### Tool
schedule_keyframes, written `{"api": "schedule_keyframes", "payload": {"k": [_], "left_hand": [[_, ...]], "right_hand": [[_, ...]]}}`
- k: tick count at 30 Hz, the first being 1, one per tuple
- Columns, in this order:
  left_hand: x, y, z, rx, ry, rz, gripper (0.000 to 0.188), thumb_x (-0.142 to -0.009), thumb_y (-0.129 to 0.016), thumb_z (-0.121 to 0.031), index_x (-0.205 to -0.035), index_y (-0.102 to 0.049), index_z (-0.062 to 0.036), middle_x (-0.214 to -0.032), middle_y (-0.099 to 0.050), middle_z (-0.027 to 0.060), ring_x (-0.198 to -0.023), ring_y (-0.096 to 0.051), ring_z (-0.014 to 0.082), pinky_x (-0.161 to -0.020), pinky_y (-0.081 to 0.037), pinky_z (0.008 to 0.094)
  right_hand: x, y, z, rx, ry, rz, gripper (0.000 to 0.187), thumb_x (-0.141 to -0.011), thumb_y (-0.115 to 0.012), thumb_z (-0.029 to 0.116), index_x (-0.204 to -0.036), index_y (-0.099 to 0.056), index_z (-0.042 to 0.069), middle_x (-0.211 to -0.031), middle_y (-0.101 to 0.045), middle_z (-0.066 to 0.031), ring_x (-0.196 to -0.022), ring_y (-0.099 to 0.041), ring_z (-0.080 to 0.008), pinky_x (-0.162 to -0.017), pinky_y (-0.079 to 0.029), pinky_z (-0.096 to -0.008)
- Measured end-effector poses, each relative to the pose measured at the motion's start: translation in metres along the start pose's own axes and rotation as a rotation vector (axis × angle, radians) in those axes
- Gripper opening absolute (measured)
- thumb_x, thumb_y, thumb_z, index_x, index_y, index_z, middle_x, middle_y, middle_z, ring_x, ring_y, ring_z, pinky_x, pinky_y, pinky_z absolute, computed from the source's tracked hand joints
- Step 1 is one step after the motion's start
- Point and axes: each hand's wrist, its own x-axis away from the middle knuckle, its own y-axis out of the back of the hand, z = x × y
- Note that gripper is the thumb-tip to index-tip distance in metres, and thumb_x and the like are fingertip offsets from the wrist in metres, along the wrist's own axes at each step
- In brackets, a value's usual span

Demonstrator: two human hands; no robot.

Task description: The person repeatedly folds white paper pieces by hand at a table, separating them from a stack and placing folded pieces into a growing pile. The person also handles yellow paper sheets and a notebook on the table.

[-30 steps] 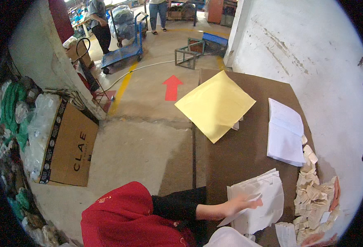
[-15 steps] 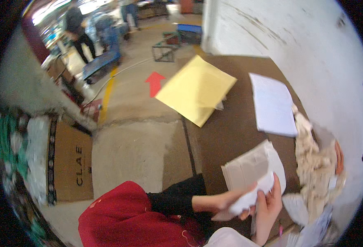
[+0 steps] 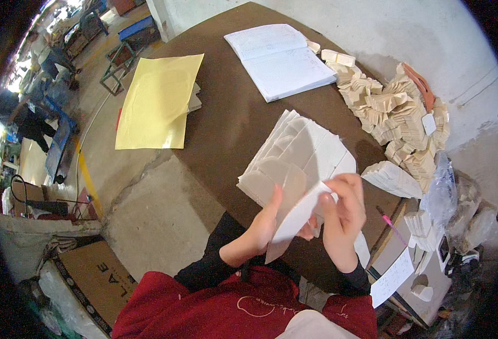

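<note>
"Over the near side of the bench (image 3: 221, 121), what is held?"

"One white piece (image 3: 298, 217), long and narrow. The right hand (image 3: 346, 214) pinches its far right end between thumb and fingers; the left hand (image 3: 260, 227) holds the near left part, fingers passing behind, thumb raised. Whether it has one layer or several cannot be told."

"And the white stack (image 3: 285, 151)?"

"Just beyond, on the bench, its pieces overlapping like scales, left of a heap of cream pieces (image 3: 387, 107)."

"What makes for good handling?"

"Judged from its thin look: a light pinch near the edge, lest it crease; left fingers flat behind as support; the piece held clear of the stack, so that the overlapping order survives."
</note>
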Motion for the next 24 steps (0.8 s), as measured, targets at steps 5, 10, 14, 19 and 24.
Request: {"api": "schedule_keyframes", "payload": {"k": [5,10,14,19,24], "left_hand": [[-0.006,0.011,-0.012,0.043,-0.027,-0.022,0.075,-0.095,-0.012,-0.068,-0.13,-0.042,-0.0089,-0.099,-0.063,0.0172,-0.091,-0.065,0.024,-0.087,-0.051,0.039],[-0.003,-0.003,0.0,-0.078,0.028,-0.1,0.075,-0.097,-0.01,-0.064,-0.137,-0.04,-0.0069,-0.106,-0.063,0.019,-0.094,-0.064,0.0261,-0.09,-0.05,0.0372],[0.001,-0.004,0.004,-0.04,0.063,0.109,0.078,-0.097,-0.011,-0.064,-0.137,-0.039,-0.0022,-0.105,-0.06,0.0224,-0.093,-0.064,0.0302,-0.085,-0.053,0.0407],[0.002,0.003,0.004,-0.04,0.072,0.169,0.078,-0.096,-0.012,-0.065,-0.134,-0.04,-0.0032,-0.103,-0.061,0.0205,-0.088,-0.065,0.028,-0.083,-0.053,0.039],[0.002,0.001,0.008,-0.101,0.006,0.129,0.075,-0.097,-0.013,-0.065,-0.127,-0.044,-0.0037,-0.097,-0.062,0.0156,-0.077,-0.061,0.0205,-0.072,-0.05,0.0321]], "right_hand": [[0.016,0.012,0.014,-0.673,0.109,-0.122,0.02,-0.076,-0.058,-0.011,-0.094,-0.066,-0.003,-0.075,-0.066,-0.0134,-0.065,-0.063,-0.0247,-0.063,-0.048,-0.0291],[0.008,0.02,0.019,-0.184,-0.327,0.009,0.026,-0.082,-0.065,-0.002,-0.107,-0.07,0.001,-0.076,-0.066,-0.0063,-0.061,-0.055,-0.0064,-0.054,-0.041,-0.0215],[0.003,0.002,0.012,-0.367,-0.583,0.022,0.025,-0.086,-0.066,-0.001,-0.111,-0.07,0.002,-0.073,-0.062,-0.0007,-0.057,-0.048,-0.0013,-0.049,-0.036,-0.0181],[0.001,-0.005,0.006,-0.309,-0.46,0.03,0.025,-0.086,-0.065,-0.003,-0.111,-0.068,-0.001,-0.076,-0.064,-0.0018,-0.049,-0.044,-0.0011,-0.043,-0.032,-0.0178],[0.0,-0.004,0.014,-0.344,-0.587,0.047,0.024,-0.087,-0.064,-0.002,-0.111,-0.068,-0.001,-0.075,-0.062,-0.0014,-0.048,-0.044,-0.0012,-0.041,-0.031,-0.0183]]}}
